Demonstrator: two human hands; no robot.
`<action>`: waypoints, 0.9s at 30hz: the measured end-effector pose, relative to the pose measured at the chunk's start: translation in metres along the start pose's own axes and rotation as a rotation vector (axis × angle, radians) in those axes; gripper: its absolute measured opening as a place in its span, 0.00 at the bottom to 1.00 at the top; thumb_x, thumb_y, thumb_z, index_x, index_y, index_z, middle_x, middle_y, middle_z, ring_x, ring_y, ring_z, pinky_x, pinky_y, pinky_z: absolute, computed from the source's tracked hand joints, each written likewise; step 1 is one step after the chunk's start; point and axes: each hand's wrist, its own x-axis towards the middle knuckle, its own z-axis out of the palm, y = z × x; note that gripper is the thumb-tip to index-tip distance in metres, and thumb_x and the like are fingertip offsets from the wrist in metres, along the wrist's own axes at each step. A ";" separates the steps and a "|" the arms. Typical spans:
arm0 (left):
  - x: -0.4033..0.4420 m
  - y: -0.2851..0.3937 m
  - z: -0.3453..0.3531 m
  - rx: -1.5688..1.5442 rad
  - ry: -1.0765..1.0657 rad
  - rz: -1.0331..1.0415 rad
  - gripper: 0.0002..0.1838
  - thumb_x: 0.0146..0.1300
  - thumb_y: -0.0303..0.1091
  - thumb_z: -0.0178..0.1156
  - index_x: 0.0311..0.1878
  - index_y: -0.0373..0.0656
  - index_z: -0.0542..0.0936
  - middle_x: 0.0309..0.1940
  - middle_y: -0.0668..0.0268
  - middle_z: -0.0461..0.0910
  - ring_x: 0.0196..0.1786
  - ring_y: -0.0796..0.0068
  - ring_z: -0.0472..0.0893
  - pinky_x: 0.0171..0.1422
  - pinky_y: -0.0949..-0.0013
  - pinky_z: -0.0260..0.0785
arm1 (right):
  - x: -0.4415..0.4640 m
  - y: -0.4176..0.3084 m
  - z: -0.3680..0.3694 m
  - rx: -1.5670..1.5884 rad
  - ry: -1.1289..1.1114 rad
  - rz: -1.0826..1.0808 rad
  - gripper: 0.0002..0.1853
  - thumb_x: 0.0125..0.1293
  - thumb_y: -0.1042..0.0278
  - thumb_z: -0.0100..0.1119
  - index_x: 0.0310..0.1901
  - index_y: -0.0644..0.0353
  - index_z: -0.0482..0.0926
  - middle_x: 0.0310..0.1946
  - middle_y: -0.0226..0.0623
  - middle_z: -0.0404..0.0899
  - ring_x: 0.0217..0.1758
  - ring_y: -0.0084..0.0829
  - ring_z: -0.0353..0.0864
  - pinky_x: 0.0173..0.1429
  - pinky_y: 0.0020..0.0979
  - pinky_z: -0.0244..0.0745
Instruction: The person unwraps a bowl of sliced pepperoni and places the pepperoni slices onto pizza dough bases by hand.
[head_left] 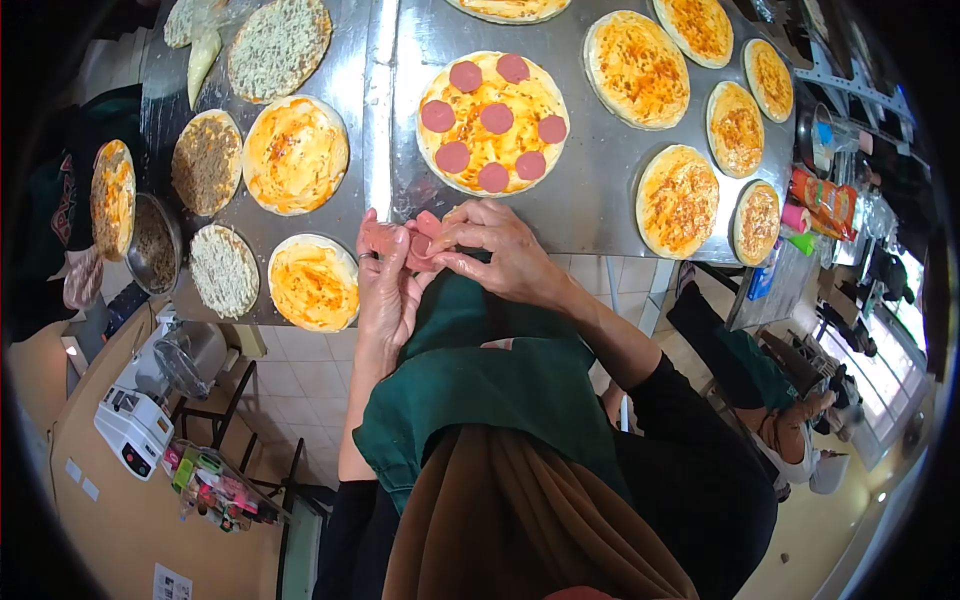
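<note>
My left hand (385, 285) holds several thin pink sausage slices (425, 240) near the table's front edge. My right hand (500, 250) pinches at the same slices, its fingertips meeting those of my left hand. Just beyond both hands lies a round pizza base (480, 125) with sauce and cheese, and several pink slices spread over it, one near the centre and the others around it.
On the metal table (400, 100) lie several sauced bases at right (637, 70) and left (295, 155), and crumb-topped ones (207, 163). At far left a gloved hand (83, 278) is near a base and a metal bowl (153, 245). Another person (790, 430) is at right.
</note>
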 end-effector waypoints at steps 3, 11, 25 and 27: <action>-0.001 0.002 0.004 0.005 0.041 0.007 0.32 0.67 0.33 0.58 0.68 0.49 0.52 0.55 0.52 0.68 0.56 0.56 0.77 0.54 0.54 0.80 | 0.004 0.014 -0.013 0.085 0.116 0.050 0.07 0.58 0.67 0.64 0.39 0.56 0.82 0.37 0.36 0.78 0.41 0.35 0.76 0.50 0.34 0.69; 0.001 0.009 -0.016 -0.046 0.107 0.022 0.32 0.65 0.31 0.59 0.68 0.51 0.53 0.57 0.55 0.66 0.58 0.58 0.75 0.53 0.48 0.79 | 0.037 0.095 -0.103 -0.587 0.618 0.080 0.06 0.61 0.68 0.63 0.39 0.58 0.84 0.37 0.34 0.80 0.39 0.30 0.78 0.44 0.31 0.71; 0.000 0.012 -0.015 -0.031 0.118 0.021 0.34 0.65 0.32 0.60 0.68 0.52 0.53 0.56 0.55 0.66 0.58 0.58 0.74 0.54 0.48 0.79 | 0.059 0.108 -0.088 -0.835 0.537 -0.023 0.19 0.55 0.78 0.54 0.47 0.51 0.84 0.44 0.39 0.78 0.50 0.40 0.73 0.55 0.37 0.68; -0.001 0.012 -0.013 -0.030 0.112 0.023 0.34 0.64 0.32 0.60 0.68 0.52 0.53 0.56 0.55 0.66 0.59 0.58 0.74 0.55 0.48 0.78 | 0.072 0.110 -0.082 -0.898 0.480 -0.048 0.21 0.53 0.80 0.52 0.48 0.50 0.84 0.46 0.40 0.77 0.52 0.41 0.72 0.56 0.37 0.67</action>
